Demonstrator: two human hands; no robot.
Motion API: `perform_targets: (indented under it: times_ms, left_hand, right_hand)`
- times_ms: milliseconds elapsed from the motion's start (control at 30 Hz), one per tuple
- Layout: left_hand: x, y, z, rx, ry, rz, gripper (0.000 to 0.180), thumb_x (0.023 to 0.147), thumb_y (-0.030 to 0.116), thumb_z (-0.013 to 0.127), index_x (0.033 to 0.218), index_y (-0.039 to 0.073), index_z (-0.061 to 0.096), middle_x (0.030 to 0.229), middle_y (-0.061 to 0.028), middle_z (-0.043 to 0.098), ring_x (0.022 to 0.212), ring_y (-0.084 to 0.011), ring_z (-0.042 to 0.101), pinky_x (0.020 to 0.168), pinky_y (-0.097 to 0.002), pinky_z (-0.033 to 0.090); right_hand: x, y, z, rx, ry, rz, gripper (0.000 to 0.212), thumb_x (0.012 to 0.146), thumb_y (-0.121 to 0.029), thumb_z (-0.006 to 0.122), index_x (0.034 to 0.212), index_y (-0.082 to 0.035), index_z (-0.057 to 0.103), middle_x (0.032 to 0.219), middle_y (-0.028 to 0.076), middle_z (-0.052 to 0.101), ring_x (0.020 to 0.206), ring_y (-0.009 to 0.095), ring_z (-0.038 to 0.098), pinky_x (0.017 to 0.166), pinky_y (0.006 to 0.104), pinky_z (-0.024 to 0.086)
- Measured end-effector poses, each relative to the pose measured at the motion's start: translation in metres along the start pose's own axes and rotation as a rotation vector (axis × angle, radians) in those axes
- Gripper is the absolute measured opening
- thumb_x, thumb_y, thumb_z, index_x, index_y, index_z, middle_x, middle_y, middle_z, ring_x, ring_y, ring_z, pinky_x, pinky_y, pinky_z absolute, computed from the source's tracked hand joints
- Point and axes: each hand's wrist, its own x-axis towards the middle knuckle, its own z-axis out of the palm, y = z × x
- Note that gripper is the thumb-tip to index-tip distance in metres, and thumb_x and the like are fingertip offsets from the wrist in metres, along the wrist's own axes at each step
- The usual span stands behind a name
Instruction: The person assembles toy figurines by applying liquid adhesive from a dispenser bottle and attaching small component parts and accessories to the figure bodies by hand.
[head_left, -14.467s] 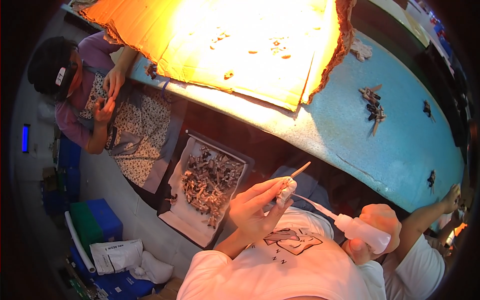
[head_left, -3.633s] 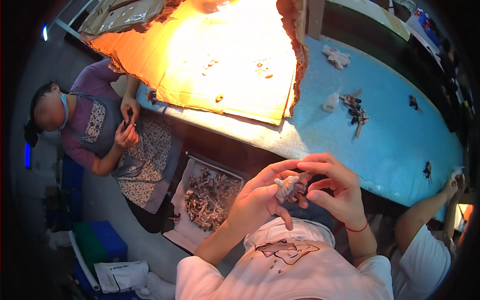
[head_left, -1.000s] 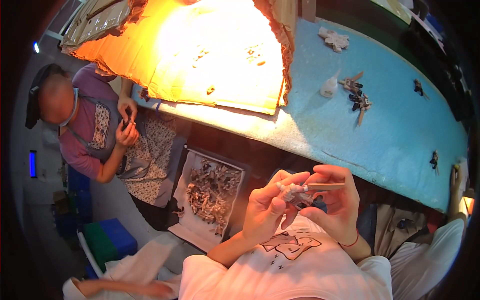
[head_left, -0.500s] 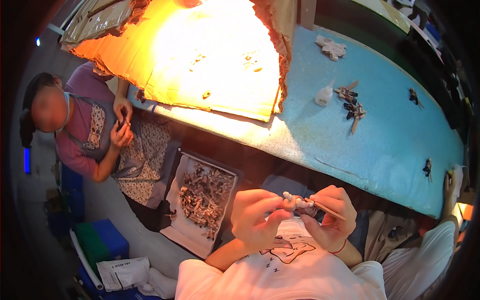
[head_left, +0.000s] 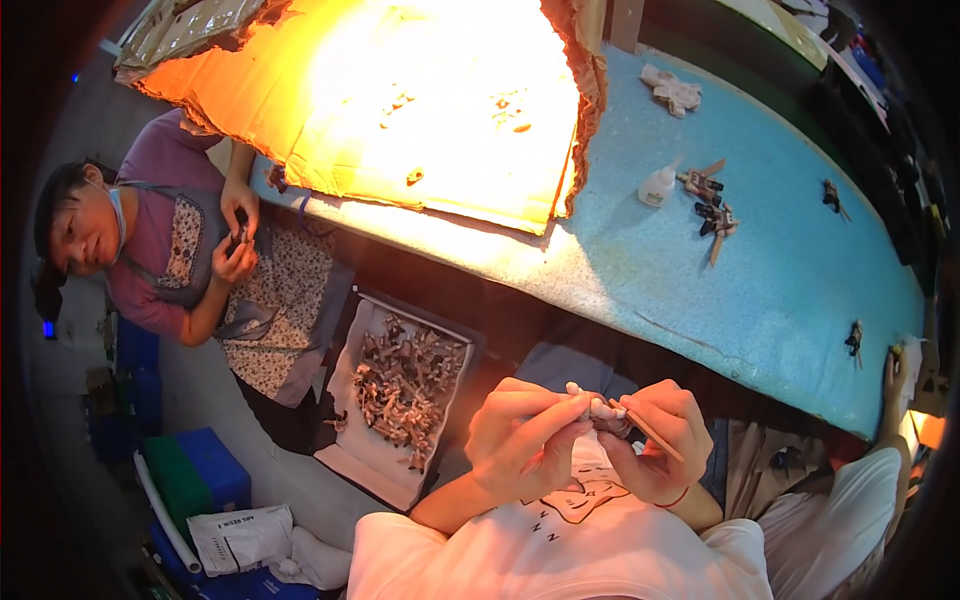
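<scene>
In front of my chest I hold a small pale figurine (head_left: 601, 410), its lower part partly hidden by my fingers. My left hand (head_left: 522, 443) pinches it from the left side between thumb and fingertips. My right hand (head_left: 668, 440) is closed round a thin flat wooden stick (head_left: 653, 436), whose tip reaches the figurine's right side. The right thumb lies just below the figurine. To the left of my hands, a lined tray (head_left: 375, 480) holds a heap of small brown and beige figure pieces (head_left: 405, 390).
A blue-topped table (head_left: 640, 265) runs ahead, with torn cardboard (head_left: 330, 170) under a glaring light. On it are a white bottle (head_left: 656, 188), dark figures on sticks (head_left: 715, 220) and a white glove-like cloth (head_left: 672, 92). A co-worker (head_left: 165, 235) sits left; another person's leg (head_left: 840, 510) shows right.
My left fingers have shifted closer over the figurine, and the stick in my right hand has tilted more steeply. The view has shifted slightly. The co-worker's head has turned.
</scene>
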Motion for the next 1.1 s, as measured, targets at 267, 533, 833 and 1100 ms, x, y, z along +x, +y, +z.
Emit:
perform_targets:
  times_ms: [267, 533, 833, 1100]
  left_hand:
    - [0.006, -0.004, 0.001, -0.091, 0.015, -0.004, 0.030, 0.061, -0.003, 0.072, 0.089, 0.002, 0.064, 0.078, -0.0048, 0.054, 0.063, -0.0154, 0.055, 0.052, -0.0239, 0.044]
    - [0.004, -0.005, 0.000, -0.085, 0.006, -0.024, 0.028, 0.060, -0.005, 0.072, 0.086, 0.001, 0.064, 0.075, -0.0045, 0.055, 0.060, -0.0150, 0.052, 0.052, -0.0228, 0.041]
    - [0.001, -0.007, -0.001, -0.097, -0.012, 0.076, 0.029, 0.061, -0.002, 0.073, 0.088, 0.001, 0.064, 0.079, -0.0038, 0.054, 0.060, -0.0148, 0.051, 0.051, -0.0230, 0.041]
    - [-0.002, -0.001, -0.006, 0.114, -0.066, 0.215, 0.031, 0.062, 0.008, 0.075, 0.091, 0.004, 0.065, 0.082, -0.0016, 0.052, 0.064, -0.0155, 0.051, 0.053, -0.0236, 0.042]
  right_hand:
    - [0.001, -0.002, 0.002, -0.041, 0.029, -0.028, 0.041, 0.057, 0.002, 0.076, 0.094, 0.004, 0.057, 0.078, 0.012, 0.056, 0.056, 0.019, 0.057, 0.046, 0.0245, 0.044]
    - [-0.001, 0.002, 0.001, 0.003, 0.001, -0.003, 0.040, 0.057, 0.002, 0.075, 0.093, 0.004, 0.057, 0.075, 0.011, 0.056, 0.056, 0.018, 0.057, 0.045, 0.0237, 0.044]
    - [-0.007, 0.005, 0.000, 0.075, 0.019, 0.001, 0.039, 0.058, 0.001, 0.076, 0.092, 0.004, 0.057, 0.076, 0.012, 0.057, 0.056, 0.018, 0.057, 0.046, 0.0250, 0.045]
    - [-0.016, 0.006, 0.001, 0.105, 0.066, 0.047, 0.036, 0.062, 0.000, 0.075, 0.093, 0.004, 0.057, 0.077, 0.012, 0.058, 0.056, 0.017, 0.056, 0.047, 0.0250, 0.042]
